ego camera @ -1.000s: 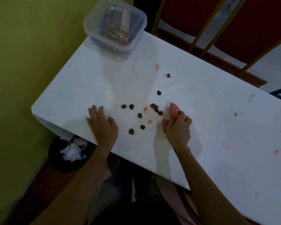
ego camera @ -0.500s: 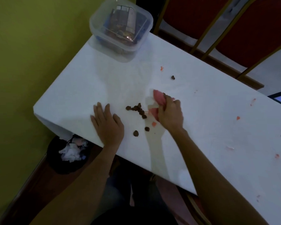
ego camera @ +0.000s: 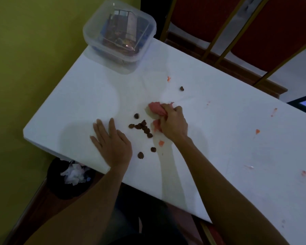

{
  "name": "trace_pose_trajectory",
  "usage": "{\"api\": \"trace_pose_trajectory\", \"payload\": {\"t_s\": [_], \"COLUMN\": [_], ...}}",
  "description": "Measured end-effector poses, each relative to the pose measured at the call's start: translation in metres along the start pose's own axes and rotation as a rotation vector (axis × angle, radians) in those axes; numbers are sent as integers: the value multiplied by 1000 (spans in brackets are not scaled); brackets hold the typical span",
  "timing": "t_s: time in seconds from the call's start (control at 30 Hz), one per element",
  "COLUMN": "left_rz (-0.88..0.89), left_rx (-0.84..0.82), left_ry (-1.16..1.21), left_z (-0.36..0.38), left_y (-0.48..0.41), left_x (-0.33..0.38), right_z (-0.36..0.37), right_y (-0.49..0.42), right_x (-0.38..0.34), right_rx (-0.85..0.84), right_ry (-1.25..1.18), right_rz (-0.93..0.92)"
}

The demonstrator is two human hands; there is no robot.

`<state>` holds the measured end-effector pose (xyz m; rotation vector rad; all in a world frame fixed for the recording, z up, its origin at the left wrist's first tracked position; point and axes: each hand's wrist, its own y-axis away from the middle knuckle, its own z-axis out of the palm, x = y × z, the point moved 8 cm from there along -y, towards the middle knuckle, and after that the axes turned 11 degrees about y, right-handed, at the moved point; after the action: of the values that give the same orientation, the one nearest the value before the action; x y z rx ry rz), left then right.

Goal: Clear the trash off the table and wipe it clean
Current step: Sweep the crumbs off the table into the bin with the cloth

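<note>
**Matt table, soft cloth, shiny plastic**

The table looks smooth, matt white. The cloth bunched in my right hand is soft, creased pink fabric. At 11 o'clock the box is clear, glossy plastic. The brown lumps look rough and dull.

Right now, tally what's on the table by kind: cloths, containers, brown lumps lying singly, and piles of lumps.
Pink cloth: 1
Clear plastic container: 1
Single brown lumps: 4
Pile of brown lumps: 1 (too bunched to count its pieces)
Total: 7
</note>
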<state>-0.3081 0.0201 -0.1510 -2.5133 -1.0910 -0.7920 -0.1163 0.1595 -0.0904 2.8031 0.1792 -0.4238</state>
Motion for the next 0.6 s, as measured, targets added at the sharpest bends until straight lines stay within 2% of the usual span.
{"api": "trace_pose_trajectory", "payload": {"t_s": [0.23, 0.37, 0.47, 0.6], "left_rz": [12, 27, 8, 8], "left_rx": [44, 51, 53, 64], "left_ry": [-86, -89, -74, -79], "left_z": [1, 2, 2, 1], "left_y": [0, -1, -1, -2], "left_x": [5, 7, 6, 9], "right_z": [-56, -47, -22, 11], "right_y": [-68, -103, -94, -53], "right_x": [91, 93, 56, -13], "right_rx": [143, 106, 103, 47], "right_ry": [41, 11, 14, 80], "right_rz": [300, 329, 152, -278]}}
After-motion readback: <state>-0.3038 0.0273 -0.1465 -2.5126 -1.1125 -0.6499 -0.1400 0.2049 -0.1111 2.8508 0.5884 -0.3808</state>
